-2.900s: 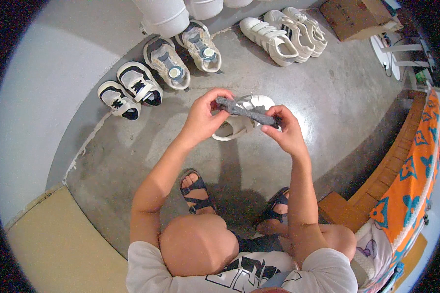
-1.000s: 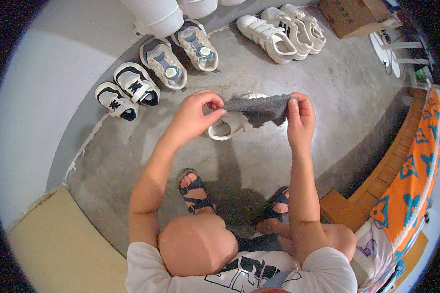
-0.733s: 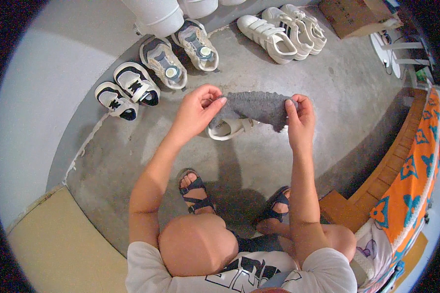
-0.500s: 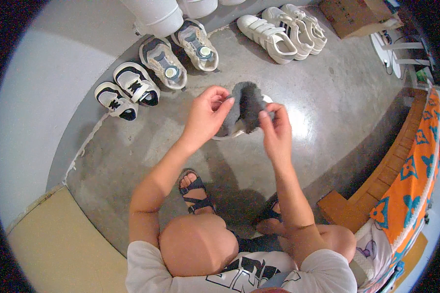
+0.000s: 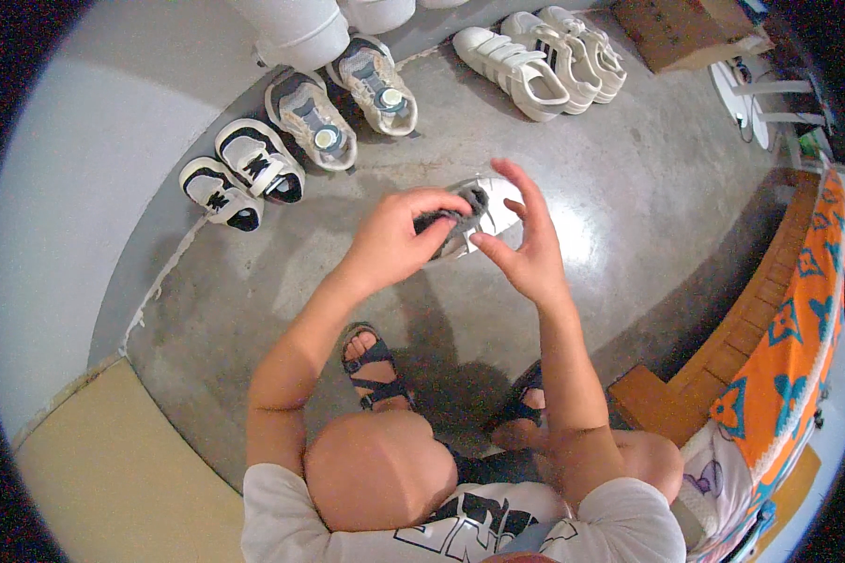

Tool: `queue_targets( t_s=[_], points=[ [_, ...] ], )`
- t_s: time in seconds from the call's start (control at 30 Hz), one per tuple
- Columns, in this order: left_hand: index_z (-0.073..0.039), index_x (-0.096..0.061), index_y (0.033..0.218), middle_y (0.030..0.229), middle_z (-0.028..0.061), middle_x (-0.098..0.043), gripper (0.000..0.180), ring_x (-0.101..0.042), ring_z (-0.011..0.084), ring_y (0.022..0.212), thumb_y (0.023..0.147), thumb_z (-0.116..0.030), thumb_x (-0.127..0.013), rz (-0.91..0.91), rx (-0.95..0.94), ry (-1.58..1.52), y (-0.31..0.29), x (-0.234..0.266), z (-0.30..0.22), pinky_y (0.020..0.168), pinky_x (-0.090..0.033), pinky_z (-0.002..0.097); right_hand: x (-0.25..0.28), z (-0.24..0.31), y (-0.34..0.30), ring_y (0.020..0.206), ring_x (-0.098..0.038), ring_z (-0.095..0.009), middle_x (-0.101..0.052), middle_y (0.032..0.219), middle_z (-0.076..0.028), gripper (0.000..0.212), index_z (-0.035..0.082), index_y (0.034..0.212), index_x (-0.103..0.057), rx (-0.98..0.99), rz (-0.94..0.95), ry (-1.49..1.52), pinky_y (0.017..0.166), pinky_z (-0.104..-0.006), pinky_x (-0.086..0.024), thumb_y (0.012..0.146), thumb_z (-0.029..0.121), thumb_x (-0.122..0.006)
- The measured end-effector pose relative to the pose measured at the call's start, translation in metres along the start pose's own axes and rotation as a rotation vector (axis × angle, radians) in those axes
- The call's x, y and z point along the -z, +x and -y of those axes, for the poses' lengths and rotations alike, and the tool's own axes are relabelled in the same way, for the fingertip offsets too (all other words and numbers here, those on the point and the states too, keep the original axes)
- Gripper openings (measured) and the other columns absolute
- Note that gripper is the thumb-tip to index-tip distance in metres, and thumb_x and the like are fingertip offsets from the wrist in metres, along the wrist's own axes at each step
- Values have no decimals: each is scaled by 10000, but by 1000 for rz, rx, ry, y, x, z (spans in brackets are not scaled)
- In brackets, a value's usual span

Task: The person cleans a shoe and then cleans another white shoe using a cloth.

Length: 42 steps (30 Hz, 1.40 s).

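Observation:
Bunched in my left hand (image 5: 399, 233) is a dark grey fuzzy cloth (image 5: 479, 200), gripped between thumb and fingers and partly hidden by them. My right hand (image 5: 528, 246) is open, thumb and fingers apart, close to the cloth's right side and holding nothing. Under and between both hands lies a white object (image 5: 504, 202) with a rounded outline and narrow strips across it; my hands cover too much of it to tell its kind.
Black-and-white sneakers (image 5: 261, 161) and beige-grey sneakers (image 5: 312, 120) line the left wall. White shoes (image 5: 512, 70) stand at the back, left of a cardboard box (image 5: 690, 33). White containers (image 5: 300, 33) hang over the left row. A wooden edge (image 5: 737, 319) with orange patterned fabric (image 5: 784, 324) runs along the right.
The cloth, spread between both hands before, is now bunched in my left hand. My right hand has let go of it and opened its fingers. More of the white object shows.

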<state>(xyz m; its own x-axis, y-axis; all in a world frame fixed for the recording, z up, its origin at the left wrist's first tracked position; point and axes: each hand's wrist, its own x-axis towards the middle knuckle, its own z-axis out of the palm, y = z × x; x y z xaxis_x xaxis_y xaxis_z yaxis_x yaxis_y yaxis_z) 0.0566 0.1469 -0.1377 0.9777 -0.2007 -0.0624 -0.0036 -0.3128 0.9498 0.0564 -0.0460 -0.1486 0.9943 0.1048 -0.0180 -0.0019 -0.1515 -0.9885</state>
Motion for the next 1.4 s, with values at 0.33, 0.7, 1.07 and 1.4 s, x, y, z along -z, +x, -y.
queue_targets(
  t_s=[0.33,0.7,1.07,1.4],
  points=[
    [-45,-683,1022,982,102,-690,241,-655,215,932,812,13,-579,98,-63,26,0,10,-2,840,-491,315,15,-20,1,1065,-586,-175,-672,1074,-68,268,59,961,-624,-45,162,234,955,-353,-449,728,30,-755],
    [-18,-613,1040,901,38,-664,192,-619,97,687,851,-14,-644,0,220,-104,2,-4,6,574,-489,217,15,-18,-1,676,-632,-104,-660,805,-46,208,-3,985,-641,-124,-13,67,615,-251,-519,787,19,-700],
    [-16,-567,1191,1129,86,-639,310,-615,171,1042,888,-56,-614,185,75,-385,-6,-11,-4,898,-489,323,0,-33,-13,943,-612,-139,-649,1031,-57,356,18,1169,-594,-87,-108,181,826,-274,-498,824,-62,-621],
    [-43,-617,1192,1086,121,-673,413,-617,254,1068,802,-134,-719,188,7,90,5,-15,27,961,-455,373,14,-17,-7,944,-595,-128,-631,1022,-35,290,14,1112,-586,-51,48,373,826,-264,-482,837,-78,-577]
  ],
)
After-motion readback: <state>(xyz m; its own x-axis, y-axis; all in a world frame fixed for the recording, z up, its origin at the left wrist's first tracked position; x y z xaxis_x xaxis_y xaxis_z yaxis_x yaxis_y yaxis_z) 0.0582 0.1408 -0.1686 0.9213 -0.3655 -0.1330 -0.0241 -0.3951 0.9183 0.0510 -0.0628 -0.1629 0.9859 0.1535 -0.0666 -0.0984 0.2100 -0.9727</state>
